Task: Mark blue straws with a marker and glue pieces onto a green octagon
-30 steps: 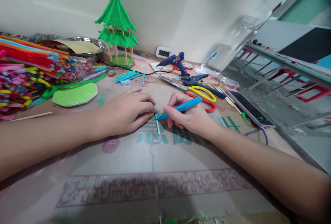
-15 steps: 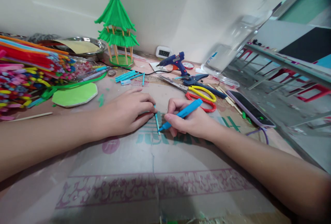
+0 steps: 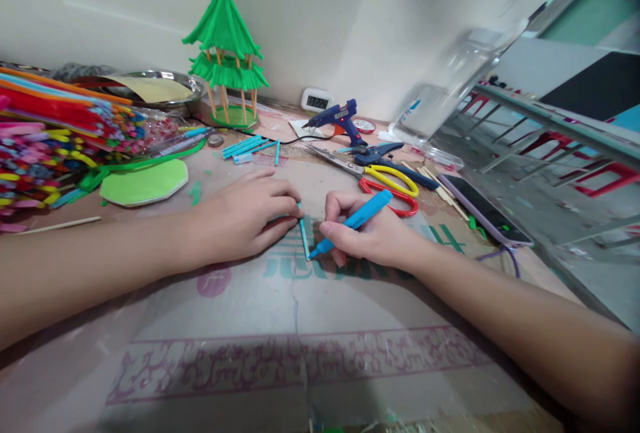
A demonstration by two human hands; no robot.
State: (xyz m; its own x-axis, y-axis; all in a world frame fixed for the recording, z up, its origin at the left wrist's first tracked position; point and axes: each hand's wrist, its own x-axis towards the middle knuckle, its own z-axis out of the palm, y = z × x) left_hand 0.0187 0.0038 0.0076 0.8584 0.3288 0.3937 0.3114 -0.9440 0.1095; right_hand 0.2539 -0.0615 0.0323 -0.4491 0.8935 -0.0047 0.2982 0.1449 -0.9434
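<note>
My left hand [image 3: 260,210] rests on the plastic-covered table and pins the upper end of a thin stick [image 3: 305,238] under its fingertips. The stick is coloured blue along most of its visible length. In my right hand [image 3: 363,226] is a blue marker [image 3: 350,223], its tip touching the stick's near end. Past my left hand lie several blue sticks [image 3: 245,146] in a small pile, with the marker's light blue cap [image 3: 243,159] beside them. A single blue stick [image 3: 277,152] lies just right of the pile.
A green-roofed model pavilion [image 3: 230,66] stands by the wall. Behind my right hand are a blue glue gun [image 3: 340,116], red-and-yellow-handled scissors [image 3: 390,183] and dark blue cutters [image 3: 380,153]. A phone [image 3: 485,210] lies right. Colourful pipe cleaners [image 3: 50,146] and a green octagon [image 3: 145,183] lie left.
The marker's tip has moved slightly down and right to the stick's near end, and the pale patch there is now blue. My left hand stays in place.
</note>
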